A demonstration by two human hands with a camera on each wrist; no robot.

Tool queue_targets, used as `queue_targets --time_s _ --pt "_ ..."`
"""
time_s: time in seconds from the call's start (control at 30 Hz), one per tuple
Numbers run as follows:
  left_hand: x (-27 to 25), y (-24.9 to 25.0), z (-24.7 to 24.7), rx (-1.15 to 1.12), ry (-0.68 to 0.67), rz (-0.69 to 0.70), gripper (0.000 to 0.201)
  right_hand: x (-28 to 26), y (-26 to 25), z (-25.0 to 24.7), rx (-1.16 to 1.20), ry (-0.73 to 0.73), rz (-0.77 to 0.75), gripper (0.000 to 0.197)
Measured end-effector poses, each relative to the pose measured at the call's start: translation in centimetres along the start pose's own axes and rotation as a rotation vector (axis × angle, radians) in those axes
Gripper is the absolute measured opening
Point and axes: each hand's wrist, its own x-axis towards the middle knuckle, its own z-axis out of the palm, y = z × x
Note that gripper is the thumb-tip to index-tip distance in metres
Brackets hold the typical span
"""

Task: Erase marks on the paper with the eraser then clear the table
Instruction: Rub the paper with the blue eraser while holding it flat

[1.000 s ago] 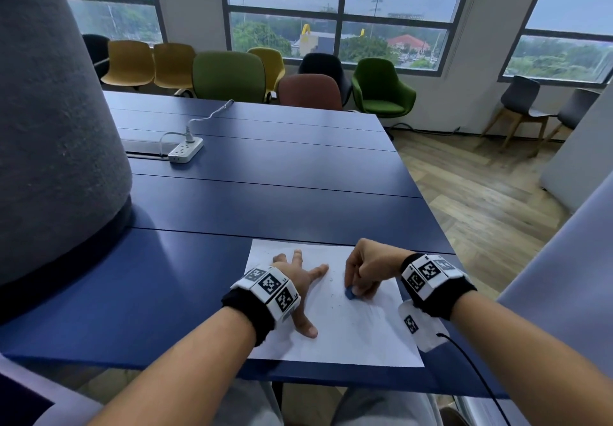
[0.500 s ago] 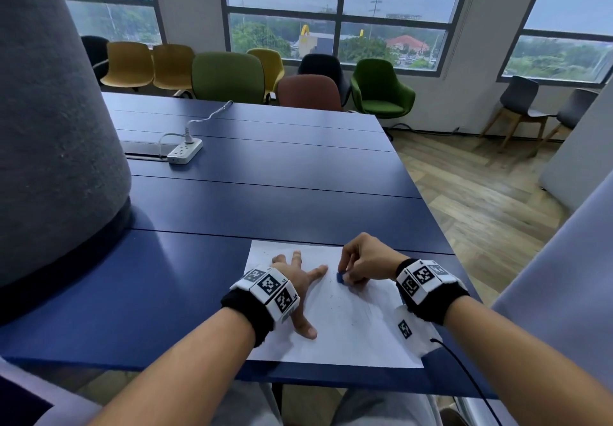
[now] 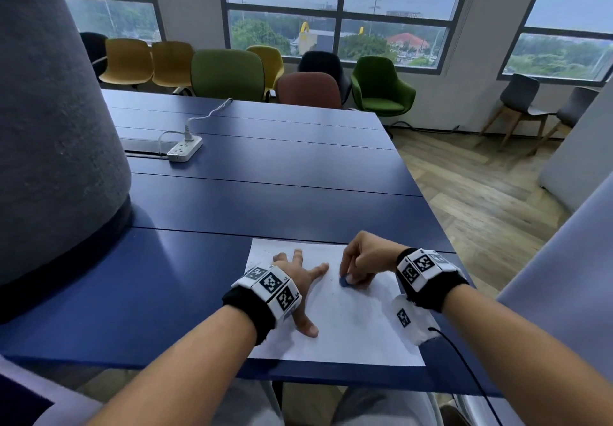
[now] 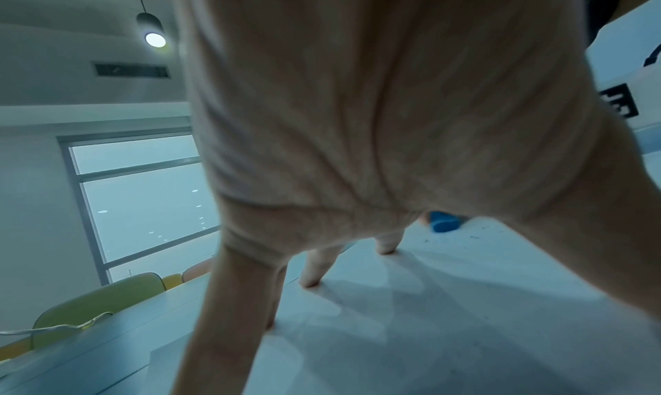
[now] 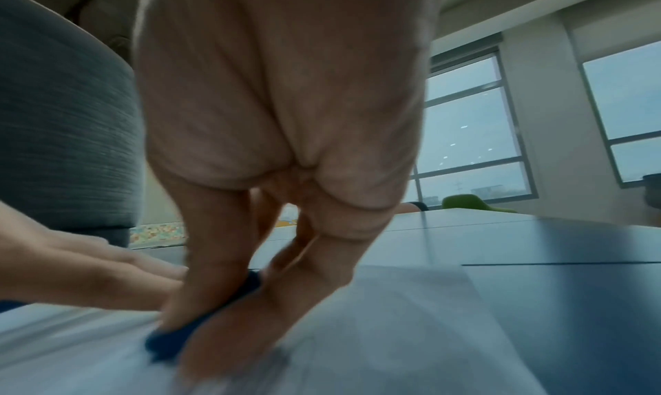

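A white sheet of paper lies at the near edge of the dark blue table. My left hand presses flat on the paper's left part with its fingers spread, its fingertips on the sheet. My right hand pinches a small blue eraser and holds it down on the paper's upper middle. The eraser shows between thumb and fingers in the right wrist view and the eraser peeks past the left palm. Fine dark specks dot the paper around it.
A large grey felt-covered form stands on the table's left side. A white power strip with its cable lies far back left. Coloured chairs line the windows; wooden floor lies to the right of the table.
My right hand has rubbed the eraser back and forth: away from me up the sheet, then a little back down. The left hand has stayed pressed on the paper.
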Motion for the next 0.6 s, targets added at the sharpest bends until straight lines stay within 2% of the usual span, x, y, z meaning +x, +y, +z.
queue_targets --time_s 0.07,0.1,0.13,0.23,0.27,0.4,0.43,0.57,0.6 --pt "0.0 0.0 0.0 -0.005 0.001 0.004 0.129 0.2 0.4 -0.2 0.015 0.153 -0.015 0.013" --pt "0.0 0.0 0.0 -0.002 0.002 0.005 0.129 0.1 0.6 -0.2 0.017 0.171 -0.019 0.012" --pt "0.0 0.0 0.0 0.001 0.003 0.005 0.129 -0.2 0.7 -0.1 0.008 0.133 -0.019 0.014" --pt "0.0 0.0 0.1 0.003 0.008 0.002 0.13 -1.5 0.1 0.2 -0.044 -0.14 0.01 0.02" --pt "0.0 0.0 0.0 0.001 0.007 0.002 0.13 -1.6 0.0 0.1 -0.05 -0.161 0.013 0.021" --pt "0.0 0.1 0.0 -0.004 -0.004 0.003 0.129 -0.7 0.4 -0.1 -0.007 0.114 -0.025 0.011" --pt "0.1 0.1 0.0 -0.004 -0.005 0.003 0.129 -0.9 0.6 0.1 0.005 0.124 -0.037 0.012" --pt "0.1 0.2 0.1 0.009 -0.004 -0.001 0.13 -2.9 0.9 0.8 -0.076 -0.138 -0.029 0.023" --pt "0.0 0.2 0.0 0.01 -0.004 0.001 0.13 -3.0 0.7 0.7 -0.103 -0.156 -0.025 0.023"
